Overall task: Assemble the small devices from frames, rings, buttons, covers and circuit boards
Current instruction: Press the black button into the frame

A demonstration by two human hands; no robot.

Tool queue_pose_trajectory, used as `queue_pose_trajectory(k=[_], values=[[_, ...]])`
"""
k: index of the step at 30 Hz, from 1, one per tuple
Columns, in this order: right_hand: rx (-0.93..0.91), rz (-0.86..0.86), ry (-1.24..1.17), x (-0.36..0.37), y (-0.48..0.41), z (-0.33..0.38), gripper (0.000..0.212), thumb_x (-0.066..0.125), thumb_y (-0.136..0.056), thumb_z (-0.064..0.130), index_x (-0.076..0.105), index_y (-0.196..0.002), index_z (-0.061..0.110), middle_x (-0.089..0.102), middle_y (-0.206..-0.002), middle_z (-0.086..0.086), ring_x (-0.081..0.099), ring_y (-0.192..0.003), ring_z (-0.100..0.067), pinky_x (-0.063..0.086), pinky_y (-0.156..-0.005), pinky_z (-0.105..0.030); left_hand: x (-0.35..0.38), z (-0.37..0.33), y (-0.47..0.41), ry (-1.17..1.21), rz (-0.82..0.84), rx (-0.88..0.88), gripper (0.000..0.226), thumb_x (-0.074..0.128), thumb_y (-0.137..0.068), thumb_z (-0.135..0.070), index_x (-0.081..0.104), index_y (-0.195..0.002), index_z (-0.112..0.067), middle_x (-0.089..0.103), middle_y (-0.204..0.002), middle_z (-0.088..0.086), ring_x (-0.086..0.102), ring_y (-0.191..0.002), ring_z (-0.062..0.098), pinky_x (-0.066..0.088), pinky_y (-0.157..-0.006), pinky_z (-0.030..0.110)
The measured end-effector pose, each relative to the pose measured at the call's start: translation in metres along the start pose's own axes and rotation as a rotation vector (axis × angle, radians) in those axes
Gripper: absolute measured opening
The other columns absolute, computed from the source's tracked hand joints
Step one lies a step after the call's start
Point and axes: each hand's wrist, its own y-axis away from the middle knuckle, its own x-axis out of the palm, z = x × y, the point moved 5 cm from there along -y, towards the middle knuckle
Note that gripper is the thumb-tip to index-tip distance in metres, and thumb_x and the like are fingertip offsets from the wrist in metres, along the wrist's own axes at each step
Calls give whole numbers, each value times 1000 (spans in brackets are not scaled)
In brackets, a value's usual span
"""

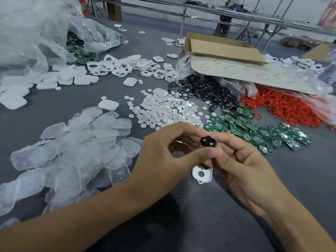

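Button (208, 141), black, is pinched at lower centre by the left hand (163, 151) above the white frame (202, 173) gripped in the right hand (245, 164); seating it next likely needs alignment with the frame's hole.

Item 1: left hand (163, 151), bare to the wrist.
Item 2: left forearm (81, 219), bare over its whole visible length, up to the lower left edge of the view.
Item 3: right hand (245, 160), bare; one nail (226, 161) showing, cut short.
Item 4: right forearm (294, 220), bare up to the lower right edge.
Item 5: dark grey cloth (181, 230) between the forearms; garment or table covering, cannot tell which.
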Motion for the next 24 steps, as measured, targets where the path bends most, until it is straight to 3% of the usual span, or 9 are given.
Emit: queue_pose_trajectory(k=[3,5,9,12,14,16,20,24], values=[[-253,-45,246,4,1,10,30,71,-85,7,72,-114,12,77,-103,-8,74,-97,-22,59,-82,-26,1,7,-1,145,6,-133,33,92,-72,-29,76,-100,-18,76,-93,4,75,-93,23,60,-87,34],[-405,-111,430,6,5,15,29,71,-85,3,71,-113,10,77,-101,-3,75,-91,-14,58,-77,-20,4,12,-1,233,36,-243,33,91,-71,-25,76,-98,-15,77,-94,9,75,-94,25,59,-89,33],[-613,-215,867,7,12,23,25,75,-89,10,72,-114,10,73,-108,0,70,-98,-11,51,-84,-17,13,18,1,425,92,-416,33,87,-71,-22,74,-98,-8,76,-95,17,74,-83,22,58,-82,25],[-535,-264,931,-4,8,25,28,72,-93,19,71,-120,14,73,-106,6,70,-99,-11,51,-86,-18,7,17,2,100,65,-315,36,90,-71,-29,72,-100,-17,77,-97,1,75,-89,14,58,-85,24],[-377,-252,885,-13,5,22,32,73,-89,21,71,-122,22,73,-99,11,71,-97,-11,54,-87,-20,5,16,7,-277,81,-229,47,93,-68,-40,65,-105,-34,71,-101,-13,66,-96,3,48,-84,12],[-295,-189,944,-16,3,20,29,76,-86,18,71,-111,30,73,-95,14,72,-93,-9,58,-87,-25,11,19,13,-508,185,-196,62,91,-65,-50,53,-113,-43,62,-110,-21,53,-109,-4,35,-85,2],[-339,-40,1231,-9,5,23,24,78,-84,15,75,-103,30,71,-94,16,69,-85,-3,57,-76,-24,19,25,16,-598,290,-181,75,89,-70,-47,42,-128,-43,55,-118,-26,42,-122,-4,28,-95,3],[-368,38,1367,-1,5,19,23,79,-84,16,79,-105,26,63,-91,17,60,-83,4,43,-75,-5,18,27,15,-596,273,-178,79,89,-71,-46,41,-134,-40,60,-118,-21,42,-119,-4,25,-94,-1]])
